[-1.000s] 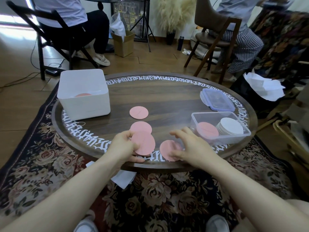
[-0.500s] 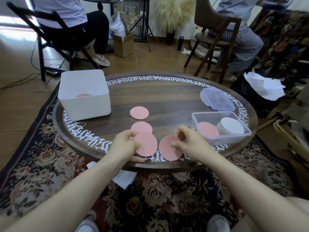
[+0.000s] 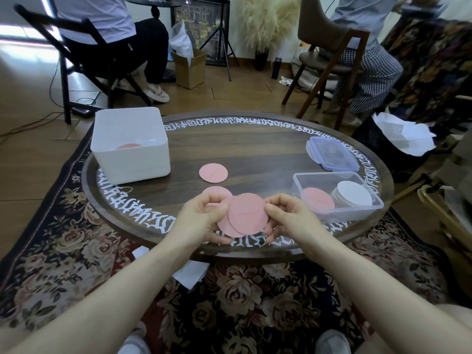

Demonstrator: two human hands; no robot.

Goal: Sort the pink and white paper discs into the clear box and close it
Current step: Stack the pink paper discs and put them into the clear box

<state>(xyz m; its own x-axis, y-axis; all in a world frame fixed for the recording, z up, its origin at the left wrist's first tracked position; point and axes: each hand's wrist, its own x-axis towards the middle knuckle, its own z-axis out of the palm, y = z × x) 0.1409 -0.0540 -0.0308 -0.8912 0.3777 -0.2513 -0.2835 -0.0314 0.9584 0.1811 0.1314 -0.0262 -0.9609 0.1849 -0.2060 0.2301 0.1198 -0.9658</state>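
My left hand [image 3: 201, 221] and right hand [image 3: 288, 221] both pinch 2 overlapping pink discs [image 3: 245, 215] by their edges, just above the table's near rim. They look light, thin and floppy, so I judge edge grips best. 2 more pink discs [image 3: 213, 172] lie beyond; the clear box [image 3: 339, 213] stands right.

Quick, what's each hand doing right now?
Left hand: pinching the lower pink disc.
Right hand: pinching the upper pink disc, which overlaps the lower one.
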